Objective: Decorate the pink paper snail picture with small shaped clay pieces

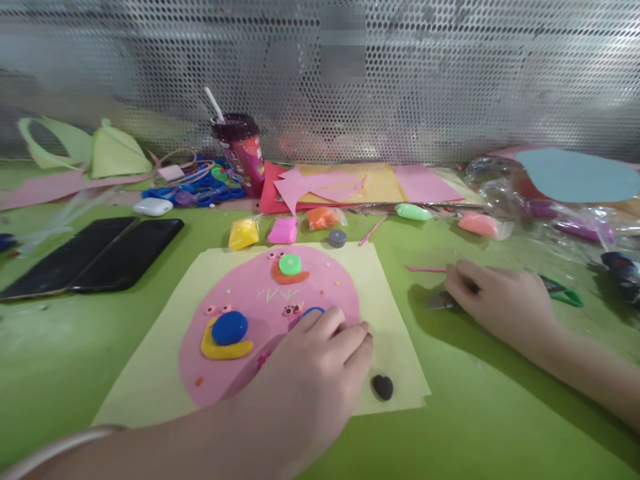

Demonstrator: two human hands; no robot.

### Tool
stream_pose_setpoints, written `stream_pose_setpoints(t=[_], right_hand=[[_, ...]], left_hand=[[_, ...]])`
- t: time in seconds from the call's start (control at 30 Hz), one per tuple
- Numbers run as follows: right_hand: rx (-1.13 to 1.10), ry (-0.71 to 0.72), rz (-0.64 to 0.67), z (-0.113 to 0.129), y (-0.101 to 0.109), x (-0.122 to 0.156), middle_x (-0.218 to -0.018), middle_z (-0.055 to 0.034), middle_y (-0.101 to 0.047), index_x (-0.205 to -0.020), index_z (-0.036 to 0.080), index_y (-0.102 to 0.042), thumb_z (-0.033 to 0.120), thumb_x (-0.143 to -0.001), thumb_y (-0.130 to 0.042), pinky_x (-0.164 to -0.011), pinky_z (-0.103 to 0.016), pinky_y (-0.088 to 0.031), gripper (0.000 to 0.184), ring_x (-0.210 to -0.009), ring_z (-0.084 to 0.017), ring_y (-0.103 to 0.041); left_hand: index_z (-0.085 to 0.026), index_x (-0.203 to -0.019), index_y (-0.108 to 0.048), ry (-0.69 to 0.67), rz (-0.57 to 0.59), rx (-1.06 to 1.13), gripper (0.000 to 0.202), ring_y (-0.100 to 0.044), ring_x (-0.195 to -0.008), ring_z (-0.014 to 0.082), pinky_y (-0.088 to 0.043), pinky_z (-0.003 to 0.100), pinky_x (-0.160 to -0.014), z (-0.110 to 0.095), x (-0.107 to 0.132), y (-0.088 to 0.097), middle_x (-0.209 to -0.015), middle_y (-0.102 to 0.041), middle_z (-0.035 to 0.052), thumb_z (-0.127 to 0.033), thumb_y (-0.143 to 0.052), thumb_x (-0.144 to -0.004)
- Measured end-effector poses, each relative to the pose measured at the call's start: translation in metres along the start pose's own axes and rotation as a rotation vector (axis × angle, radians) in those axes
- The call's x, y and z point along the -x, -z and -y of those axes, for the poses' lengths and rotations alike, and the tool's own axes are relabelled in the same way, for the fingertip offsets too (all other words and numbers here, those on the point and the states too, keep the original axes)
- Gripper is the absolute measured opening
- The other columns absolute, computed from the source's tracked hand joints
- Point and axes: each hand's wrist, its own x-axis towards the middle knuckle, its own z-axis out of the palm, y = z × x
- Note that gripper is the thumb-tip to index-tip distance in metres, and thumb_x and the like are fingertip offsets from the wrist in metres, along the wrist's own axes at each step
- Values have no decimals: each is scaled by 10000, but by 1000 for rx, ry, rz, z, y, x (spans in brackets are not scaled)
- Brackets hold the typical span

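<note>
My left hand [320, 363] lies over the right side of a pink paper circle [240, 380], fingers bent together at a blue clay piece [314, 311] that mostly hides beneath them. The circle rests on pale yellow paper [150, 380]. On it are a snail with a blue clay shell [230, 327] on a yellow body and one with a green shell [290, 265] on an orange body. At the right, my right hand [500, 303] is closed, with a thin pink clay tool [425, 269] sticking out of its fingers. Scissors with green handles [567, 293] lie under that hand.
A dark heart-shaped piece [383, 387] sits on the yellow paper's right corner. Behind are yellow [244, 233], pink [283, 231] and orange [323, 218] clay packs and another pink tool [373, 230]. A cup with straw [240, 150] stands farther back; phones [130, 257] lie left.
</note>
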Motion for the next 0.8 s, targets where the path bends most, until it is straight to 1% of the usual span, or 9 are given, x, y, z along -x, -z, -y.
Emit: stream_pose_setpoints(t=[0.1,0.2,0.3,0.4,0.5,0.6,0.73,0.8], right_hand=[[4,16,-5,0,-1,0,-396,14,-510,-548,214,-468,335,-822,-371,-402,-218,-178,314,-337,-130,-391],[6,58,-15,0,-2,-1,-444,17,-566,-555,214,-472,315,-800,-391,-396,-220,-166,277,-347,-125,-389],[6,113,-42,-1,-2,-1,-472,18,-596,-557,213,-479,303,-808,-396,-393,-216,-177,280,-360,-124,-404],[17,156,-106,-1,-3,0,-451,19,-583,-566,212,-501,285,-826,-380,-394,-208,-184,295,-352,-126,-416],[38,180,-174,0,-2,1,-407,19,-532,-559,206,-492,272,-837,-385,-387,-198,-176,305,-337,-124,-407],[59,206,-232,2,0,2,-410,31,-521,-563,201,-473,238,-846,-395,-383,-192,-170,296,-335,-116,-396],[83,255,-310,4,0,1,-431,30,-523,-544,194,-429,198,-869,-397,-404,-201,-199,327,-364,-112,-408],[88,285,-326,3,0,0,-433,30,-514,-530,193,-410,191,-877,-401,-418,-206,-220,346,-380,-109,-418]], left_hand=[[-117,-878,-621,-2,-20,11,342,-488,-706,201,-443,330,-602,1,0,0,-943,-663,72,53,-373,-715],[-117,-857,-621,-5,-37,23,363,-485,-693,198,-440,327,-599,1,-1,0,-927,-667,66,71,-357,-695],[-114,-863,-629,-8,-51,11,371,-488,-702,197,-441,322,-615,0,-2,1,-921,-668,64,74,-348,-710],[-106,-872,-641,-16,-54,5,378,-490,-702,193,-448,319,-624,0,-2,2,-927,-671,65,72,-341,-728],[-90,-911,-648,-10,-49,5,392,-497,-706,199,-455,328,-610,0,-1,2,-935,-673,72,68,-341,-727],[-82,-960,-641,-4,-27,-10,404,-504,-717,204,-463,337,-606,-1,1,0,-948,-670,76,68,-349,-725],[-92,-989,-633,9,-17,-10,410,-511,-742,210,-478,349,-615,-1,4,-2,-977,-670,70,67,-366,-722],[-83,-992,-637,4,-20,-5,419,-512,-743,211,-490,351,-619,-1,4,-2,-974,-674,72,66,-361,-716]])
